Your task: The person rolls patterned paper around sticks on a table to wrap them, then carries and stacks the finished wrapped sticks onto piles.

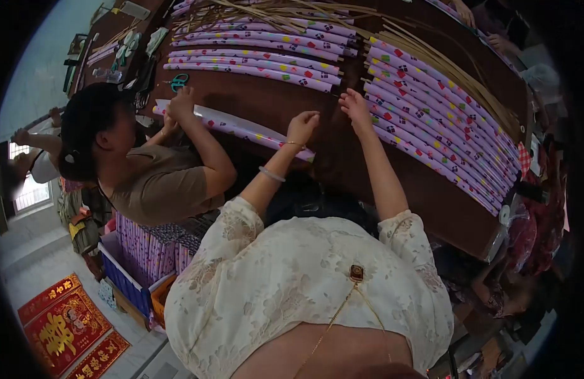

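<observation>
Both of my hands are raised over the brown table (330,136). My left hand (303,127) has its fingers curled together near the right end of a purple patterned roll (241,131); whether something thin is in them is too small to tell. My right hand (356,108) is apart from it, fingers partly spread, with nothing visible in it. It is beside the left ends of a stack of purple patterned rolls (431,126). More such rolls (260,60) lie in rows beyond my left hand.
A co-worker (153,170) at the left handles the left part of the near roll. Teal scissors (179,81) lie beyond. Thin brown strips (431,50) rest behind the rolls. A blue crate (125,271) of rolls stands at lower left.
</observation>
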A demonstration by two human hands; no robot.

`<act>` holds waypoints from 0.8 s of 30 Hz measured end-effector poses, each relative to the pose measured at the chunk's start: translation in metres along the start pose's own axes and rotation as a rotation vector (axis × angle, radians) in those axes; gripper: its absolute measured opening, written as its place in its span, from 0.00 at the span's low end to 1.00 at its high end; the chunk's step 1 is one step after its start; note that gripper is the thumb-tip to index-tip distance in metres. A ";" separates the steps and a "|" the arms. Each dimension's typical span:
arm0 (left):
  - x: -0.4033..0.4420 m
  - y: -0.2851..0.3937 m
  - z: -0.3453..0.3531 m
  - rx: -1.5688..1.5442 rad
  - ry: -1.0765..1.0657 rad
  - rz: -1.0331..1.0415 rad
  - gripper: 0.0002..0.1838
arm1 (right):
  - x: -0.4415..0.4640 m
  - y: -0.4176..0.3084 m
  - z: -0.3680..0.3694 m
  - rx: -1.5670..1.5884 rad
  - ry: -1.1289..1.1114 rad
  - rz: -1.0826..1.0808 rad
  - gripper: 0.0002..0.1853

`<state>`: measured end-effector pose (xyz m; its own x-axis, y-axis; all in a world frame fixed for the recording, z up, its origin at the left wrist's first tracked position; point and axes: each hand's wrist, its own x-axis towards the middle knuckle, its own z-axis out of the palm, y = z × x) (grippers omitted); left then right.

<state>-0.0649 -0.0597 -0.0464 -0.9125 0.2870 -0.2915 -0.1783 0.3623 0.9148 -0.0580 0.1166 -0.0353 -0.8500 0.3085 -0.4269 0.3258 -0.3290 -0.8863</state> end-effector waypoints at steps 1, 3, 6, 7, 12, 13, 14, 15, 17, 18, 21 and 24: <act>0.023 -0.013 -0.003 0.000 -0.007 0.010 0.13 | 0.009 0.001 0.004 -0.113 0.053 -0.053 0.19; 0.060 -0.028 -0.012 0.017 0.259 0.005 0.16 | 0.033 0.010 0.007 -0.206 0.099 -0.130 0.19; 0.089 0.002 -0.031 -0.261 0.436 -0.301 0.24 | 0.040 -0.003 0.014 -0.269 0.149 -0.087 0.20; 0.107 -0.001 -0.036 -0.262 0.433 -0.306 0.24 | 0.037 -0.011 0.021 -0.228 0.157 0.021 0.21; 0.156 -0.014 -0.052 0.055 0.841 -0.432 0.41 | 0.059 0.004 0.031 -0.318 0.330 0.021 0.20; 0.138 0.018 -0.059 0.000 0.741 -0.507 0.46 | 0.060 0.002 0.032 -0.344 0.323 0.061 0.19; 0.135 0.015 -0.061 0.004 0.744 -0.518 0.46 | 0.057 0.001 0.033 -0.372 0.317 0.104 0.19; 0.136 0.012 -0.061 0.056 0.730 -0.474 0.44 | 0.055 0.002 0.034 -0.345 0.338 0.114 0.18; 0.130 0.011 -0.065 0.109 0.712 -0.444 0.41 | 0.051 0.005 0.031 -0.318 0.304 0.101 0.17; 0.121 0.016 -0.067 -0.057 0.648 -0.414 0.39 | 0.048 0.005 0.030 -0.288 0.271 0.080 0.15; 0.096 0.009 -0.075 -0.177 0.560 -0.365 0.36 | 0.037 0.011 0.031 -0.171 0.242 0.148 0.12; 0.085 -0.004 -0.081 -0.314 0.464 -0.359 0.36 | 0.027 0.010 0.033 -0.090 0.207 0.189 0.11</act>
<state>-0.1721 -0.1085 -0.0521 -0.8275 -0.2406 -0.5073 -0.5358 0.0681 0.8416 -0.0912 0.0922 -0.0499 -0.6716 0.4279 -0.6049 0.5133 -0.3201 -0.7963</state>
